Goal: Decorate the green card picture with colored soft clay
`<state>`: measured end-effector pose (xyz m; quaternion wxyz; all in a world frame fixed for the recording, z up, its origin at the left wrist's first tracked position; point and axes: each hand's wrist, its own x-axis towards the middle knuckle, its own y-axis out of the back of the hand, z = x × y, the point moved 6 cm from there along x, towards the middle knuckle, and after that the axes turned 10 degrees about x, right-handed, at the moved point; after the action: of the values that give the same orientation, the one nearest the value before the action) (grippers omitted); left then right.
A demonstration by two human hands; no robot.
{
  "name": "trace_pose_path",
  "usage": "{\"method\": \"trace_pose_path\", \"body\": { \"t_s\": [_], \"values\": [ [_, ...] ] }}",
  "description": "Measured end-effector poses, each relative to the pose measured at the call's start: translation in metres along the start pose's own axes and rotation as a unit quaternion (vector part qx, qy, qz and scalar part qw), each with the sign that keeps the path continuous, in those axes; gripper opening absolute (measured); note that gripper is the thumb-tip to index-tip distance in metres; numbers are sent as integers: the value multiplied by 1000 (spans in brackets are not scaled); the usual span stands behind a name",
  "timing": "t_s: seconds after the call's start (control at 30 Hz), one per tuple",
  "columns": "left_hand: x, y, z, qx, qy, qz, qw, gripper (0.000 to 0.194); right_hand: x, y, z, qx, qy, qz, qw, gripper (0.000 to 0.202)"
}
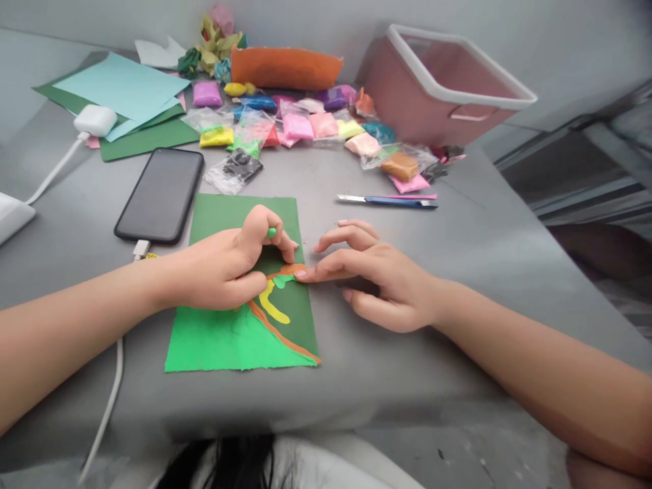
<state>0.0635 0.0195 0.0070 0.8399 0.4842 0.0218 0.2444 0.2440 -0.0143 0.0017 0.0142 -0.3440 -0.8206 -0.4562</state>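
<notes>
A dark green card (300, 319) lies on the table with clay pressed on it: a bright green area (219, 343), an orange strip (278, 329), a curved yellow strip (275, 309) and a small light green piece (280, 280). Over the card's middle, my left hand (234, 261) is curled, with a small lump of green clay (272, 232) showing at its bent fingers. From the right, my right hand (379, 282) reaches in with fingers apart; its index fingertip touches the clay at the card's right edge. Part of the clay is hidden under my left hand.
A black phone (160, 193) with a white cable lies at left, near a white charger (96, 120) and coloured paper (122, 92). Several clay packets (298, 127) spread across the back. A blue cutter (402, 202) lies right, before a pink bin (422, 102).
</notes>
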Motion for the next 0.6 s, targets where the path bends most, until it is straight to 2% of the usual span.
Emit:
{"method": "trace_pose_path", "body": {
  "t_s": [0.23, 0.6],
  "values": [
    [0, -1, -1, -2, 2, 9, 1000, 37, -1, -3, -7, -21, -8, 7, 1000, 58],
    [1, -1, -1, -9, 7, 2, 1000, 37, -1, -5, -12, 15, -20, -14, 1000, 59]
  ]
}}
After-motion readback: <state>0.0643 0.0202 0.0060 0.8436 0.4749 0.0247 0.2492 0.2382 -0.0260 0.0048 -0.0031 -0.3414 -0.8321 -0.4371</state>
